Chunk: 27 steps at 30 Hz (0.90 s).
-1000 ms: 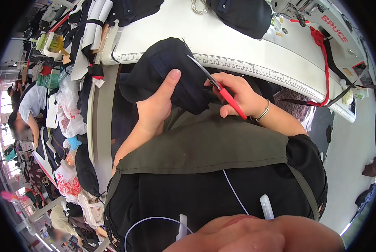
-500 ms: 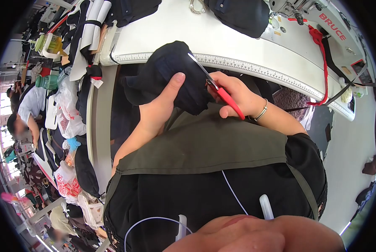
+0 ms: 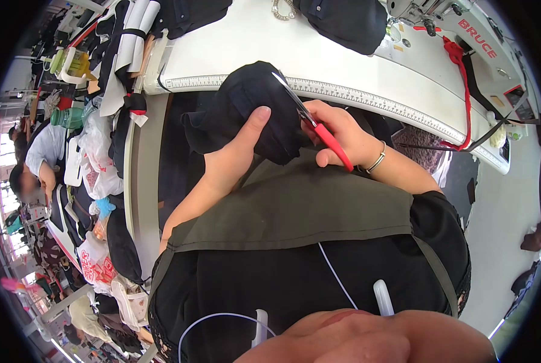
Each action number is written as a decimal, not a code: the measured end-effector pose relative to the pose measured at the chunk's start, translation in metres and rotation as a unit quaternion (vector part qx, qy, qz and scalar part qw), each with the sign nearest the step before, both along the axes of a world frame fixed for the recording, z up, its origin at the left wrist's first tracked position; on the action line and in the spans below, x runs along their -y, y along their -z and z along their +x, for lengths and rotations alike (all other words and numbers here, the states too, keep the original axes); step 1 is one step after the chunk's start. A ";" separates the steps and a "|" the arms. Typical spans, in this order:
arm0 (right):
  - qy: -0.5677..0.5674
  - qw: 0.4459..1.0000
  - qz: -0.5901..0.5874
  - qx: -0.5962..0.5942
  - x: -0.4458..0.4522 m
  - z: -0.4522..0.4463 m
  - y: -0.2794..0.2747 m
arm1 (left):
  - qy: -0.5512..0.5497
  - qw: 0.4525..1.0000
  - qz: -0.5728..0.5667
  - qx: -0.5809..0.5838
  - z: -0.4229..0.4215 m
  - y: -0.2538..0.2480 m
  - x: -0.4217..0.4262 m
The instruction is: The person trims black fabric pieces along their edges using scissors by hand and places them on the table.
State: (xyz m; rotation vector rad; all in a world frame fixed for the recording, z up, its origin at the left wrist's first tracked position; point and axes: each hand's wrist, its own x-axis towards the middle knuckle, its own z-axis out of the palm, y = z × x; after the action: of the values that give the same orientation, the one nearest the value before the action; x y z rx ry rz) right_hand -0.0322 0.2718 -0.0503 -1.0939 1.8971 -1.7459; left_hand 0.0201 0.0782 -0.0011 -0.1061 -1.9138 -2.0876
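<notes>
A dark navy piece of fabric [image 3: 246,91], folded and bunched, is in my left hand [image 3: 237,148]. My left thumb presses on its front while the other fingers are hidden behind it. My right hand [image 3: 343,136] grips red-handled scissors [image 3: 331,145], with the thumb outside the lower handle. The scissor blades point up and left and lie across the fabric's right edge; whether they are cutting cannot be made out. Both hands are in front of the table's near edge, above the olive apron [image 3: 294,206].
A white sewing table [image 3: 222,48] has a ruler strip [image 3: 337,94] along its near edge. A sewing machine [image 3: 482,42] stands at the right, with a red cord [image 3: 464,91] hanging beside it. Dark garments [image 3: 343,24] lie at the back. Plastic bags [image 3: 101,151] and another person [image 3: 46,148] are at the left.
The fabric and my left hand have shifted slightly right. The scissors have moved only a little, and their blades show a bit more openly. The person at the left has moved an arm.
</notes>
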 end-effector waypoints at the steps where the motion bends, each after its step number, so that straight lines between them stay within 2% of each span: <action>1: -0.001 1.000 0.001 0.000 -0.001 0.000 0.000 | 0.001 1.000 0.002 0.000 0.000 0.000 0.000; 11: 0.006 0.999 0.027 -0.026 -0.004 -0.001 0.002 | -0.012 1.000 0.011 0.014 0.000 -0.002 0.000; 22: -0.001 1.000 0.005 -0.014 -0.003 -0.002 0.007 | 0.036 0.996 -0.082 0.017 0.002 -0.010 0.000; 27: 0.003 1.000 0.011 0.003 -0.005 -0.001 0.002 | 0.040 0.997 -0.064 0.024 0.002 -0.012 -0.001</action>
State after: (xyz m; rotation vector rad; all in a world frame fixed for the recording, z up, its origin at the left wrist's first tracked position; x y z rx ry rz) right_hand -0.0330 0.2764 -0.0524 -1.0752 1.9135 -1.7256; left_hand 0.0217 0.0788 0.0105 -0.1649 -2.1038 -2.0342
